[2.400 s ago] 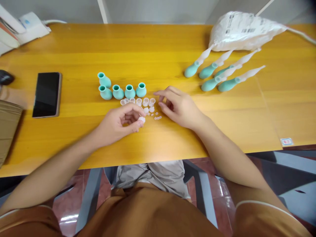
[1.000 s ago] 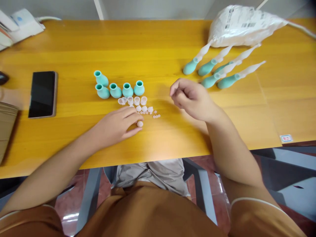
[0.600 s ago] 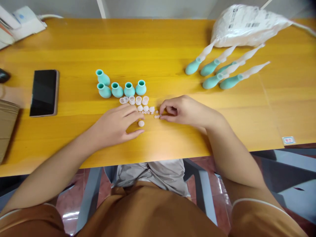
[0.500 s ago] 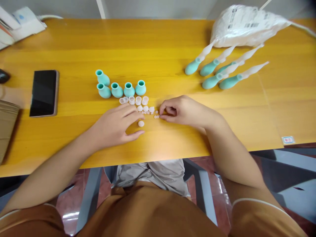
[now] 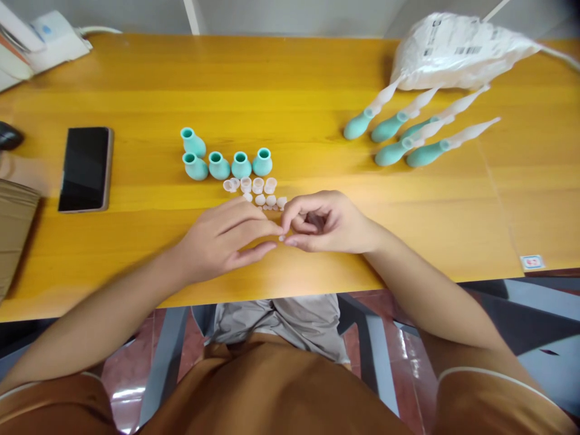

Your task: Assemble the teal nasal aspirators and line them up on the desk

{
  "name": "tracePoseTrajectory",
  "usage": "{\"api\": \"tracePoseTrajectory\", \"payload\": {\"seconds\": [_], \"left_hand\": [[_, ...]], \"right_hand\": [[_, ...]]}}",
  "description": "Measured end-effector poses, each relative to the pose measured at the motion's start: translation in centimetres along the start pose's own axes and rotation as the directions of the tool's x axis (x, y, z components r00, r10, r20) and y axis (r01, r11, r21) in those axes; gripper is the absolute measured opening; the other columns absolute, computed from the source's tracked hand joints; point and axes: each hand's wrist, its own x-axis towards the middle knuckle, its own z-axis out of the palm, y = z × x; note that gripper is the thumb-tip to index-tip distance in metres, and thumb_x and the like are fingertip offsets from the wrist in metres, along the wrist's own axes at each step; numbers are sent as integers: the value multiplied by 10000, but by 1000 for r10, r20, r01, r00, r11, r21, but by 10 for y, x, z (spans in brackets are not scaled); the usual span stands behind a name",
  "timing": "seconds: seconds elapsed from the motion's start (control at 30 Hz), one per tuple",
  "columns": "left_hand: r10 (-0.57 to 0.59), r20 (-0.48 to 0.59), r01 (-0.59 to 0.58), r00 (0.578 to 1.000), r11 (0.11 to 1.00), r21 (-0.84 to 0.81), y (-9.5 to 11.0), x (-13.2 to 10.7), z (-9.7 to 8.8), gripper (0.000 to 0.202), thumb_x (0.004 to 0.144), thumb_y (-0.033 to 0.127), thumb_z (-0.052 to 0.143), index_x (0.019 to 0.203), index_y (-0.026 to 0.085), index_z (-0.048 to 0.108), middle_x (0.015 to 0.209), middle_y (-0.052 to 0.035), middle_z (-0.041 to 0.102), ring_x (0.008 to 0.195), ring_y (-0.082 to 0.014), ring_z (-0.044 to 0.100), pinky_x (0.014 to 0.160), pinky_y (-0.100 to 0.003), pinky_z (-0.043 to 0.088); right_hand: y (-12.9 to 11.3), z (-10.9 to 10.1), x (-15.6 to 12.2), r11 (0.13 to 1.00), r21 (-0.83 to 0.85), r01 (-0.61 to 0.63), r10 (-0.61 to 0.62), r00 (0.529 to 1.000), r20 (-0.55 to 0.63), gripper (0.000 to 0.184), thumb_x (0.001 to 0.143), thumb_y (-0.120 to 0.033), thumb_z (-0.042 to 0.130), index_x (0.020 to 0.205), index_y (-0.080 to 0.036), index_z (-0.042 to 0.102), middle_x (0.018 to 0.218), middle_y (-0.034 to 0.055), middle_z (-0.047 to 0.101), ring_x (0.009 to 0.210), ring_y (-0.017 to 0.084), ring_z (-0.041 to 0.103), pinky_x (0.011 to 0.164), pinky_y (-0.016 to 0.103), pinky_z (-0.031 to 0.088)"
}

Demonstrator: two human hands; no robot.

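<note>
My left hand (image 5: pixel 229 237) reaches over the table, fingers stretched and thumb apart from the index finger. Its index fingertip meets the fingertips of my right hand (image 5: pixel 324 222). The right thumb and index finger pinch a small white disc (image 5: pixel 281 238). Just beyond the hands lie several round white caps (image 5: pixel 270 200), with tiny white discs (image 5: pixel 270 208) in front of them, partly covered by my fingers. Behind these stand clear plastic collars (image 5: pixel 258 185) in a row. Several open-mouthed teal bulbs (image 5: pixel 241 165) stand behind the collars.
Teal bulbs with long white nozzles (image 5: pixel 428 154) lie at the right, near a white plastic bag (image 5: pixel 462 54). A phone (image 5: pixel 85 169) lies at the left, beside a cardboard box (image 5: pixel 16 232). The wooden table's (image 5: pixel 299 284) front edge runs close to my body.
My right hand has moved left and toward me with a small disc, meeting my left hand's fingertips. The single round white cap by my left fingers is now out of sight.
</note>
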Motion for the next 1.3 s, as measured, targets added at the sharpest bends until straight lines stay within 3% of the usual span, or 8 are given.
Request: {"api": "tracePoseTrajectory", "payload": {"seconds": [0.2, 0.4, 0.53, 0.63, 0.77, 1.03, 1.2, 1.3], "left_hand": [[29, 12, -29, 999, 999, -15, -2, -1, -2, 135, 1188, 214, 839, 1308, 231, 780, 1084, -34, 860, 910, -176, 798, 807, -300, 637], [-81, 65, 87, 995, 991, -102, -3, -1, -7, 79, 1215, 287, 813, 1283, 318, 839, 1073, 3, 874, 859, -175, 813, 758, -308, 598], [-225, 116, 245, 968, 948, -203, -3, 2, -7, 128, 1239, 387, 776, 1185, 297, 849, 947, 24, 838, 756, -162, 764, 654, -311, 557], [-251, 156, 281, 955, 935, -216, -3, 3, -7, 179, 1242, 408, 765, 1135, 286, 842, 933, 22, 827, 745, -168, 752, 631, -323, 537], [-225, 159, 257, 961, 940, -224, -5, 0, -7, 134, 1239, 400, 775, 1186, 295, 841, 975, 24, 829, 779, -167, 766, 676, -309, 567], [15, 128, 4, 992, 989, -150, -11, 0, -9, 52, 1212, 295, 807, 1261, 306, 823, 1090, -18, 861, 920, -191, 829, 812, -314, 665], [-87, 67, 98, 994, 979, -177, -8, 2, -11, 56, 1189, 331, 854, 1237, 305, 848, 1091, -19, 839, 923, -186, 821, 833, -308, 679], [-153, 33, 157, 988, 976, -150, -7, 3, -13, 97, 1214, 390, 827, 1203, 298, 857, 1077, -13, 835, 878, -165, 785, 804, -298, 669]], "right_hand": [[10, 5, 1, 998, 43, -34, 34, 999, -7, 111, 1056, -105, 875, 1091, -160, 786, 738, -142, 408, 629, 60, 345, 620, 236, 307], [10, 7, 1, 997, 23, -71, 71, 997, -19, 153, 1067, -210, 921, 1066, -166, 774, 735, -138, 421, 630, 64, 364, 628, 244, 329], [12, 6, 1, 997, 34, -76, 76, 997, 6, 150, 1047, -185, 923, 1043, -162, 774, 737, -144, 401, 625, 60, 342, 618, 242, 326], [14, 6, 1, 994, 38, -100, 99, 995, 13, 160, 1045, -206, 937, 1044, -157, 785, 731, -148, 387, 623, 61, 331, 614, 248, 313], [14, 5, 2, 993, 37, -116, 115, 993, 14, 167, 1033, -223, 953, 1043, -146, 805, 730, -150, 389, 619, 61, 323, 604, 257, 288], [18, 4, 4, 993, 61, -103, 101, 994, 28, 355, 991, -374, 1069, 1106, -171, 802, 736, -151, 395, 622, 71, 328, 609, 262, 274], [14, -2, 5, 993, 92, -77, 78, 997, -14, 505, 829, -324, 1182, 1127, -189, 797, 832, -112, 486, 728, 98, 457, 662, 242, 388], [6, -7, 2, 997, 10, -75, 75, 997, -6, 411, 868, -208, 1105, 1164, -199, 819, 940, -58, 584, 800, 116, 509, 693, 240, 430]]}}
